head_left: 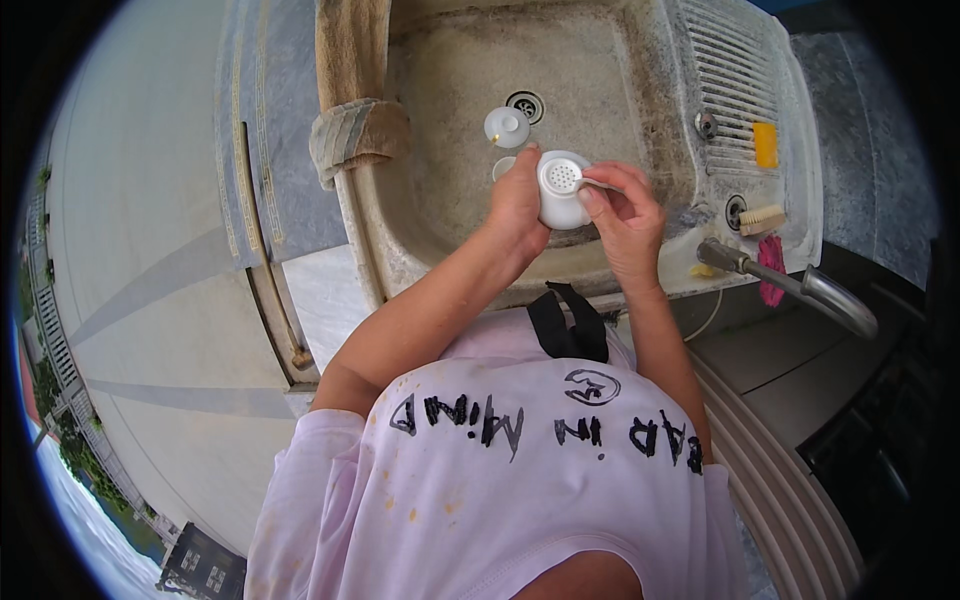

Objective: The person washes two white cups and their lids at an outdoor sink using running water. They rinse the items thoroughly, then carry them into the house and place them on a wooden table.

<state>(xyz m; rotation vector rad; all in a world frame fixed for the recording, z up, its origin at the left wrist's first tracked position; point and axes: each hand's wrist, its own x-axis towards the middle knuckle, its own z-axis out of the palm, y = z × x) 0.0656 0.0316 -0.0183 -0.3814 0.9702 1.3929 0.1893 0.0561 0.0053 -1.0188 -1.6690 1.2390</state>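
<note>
Over the sink, my left hand (517, 200) is closed around a white teapot (566, 213), whose mouth faces up. A white strainer with small holes (563, 178) sits in that mouth. At its right edge, my right hand (628, 208) pinches the strainer's rim with thumb and fingertips. Just past my left thumb shows a white rounded part of the pot, mostly hidden by the hand. On the sink floor, beside the drain (525, 106), lies a white lid with a round knob (507, 128) and a small gold-coloured mark.
The worn stone sink (440, 210) has a ribbed side board (735, 75) with a yellow sponge (765, 145), a scrub brush (762, 220) and a pink cloth (771, 270). A metal faucet (790, 283) reaches over the near right. A brown towel (352, 60) hangs over the left rim.
</note>
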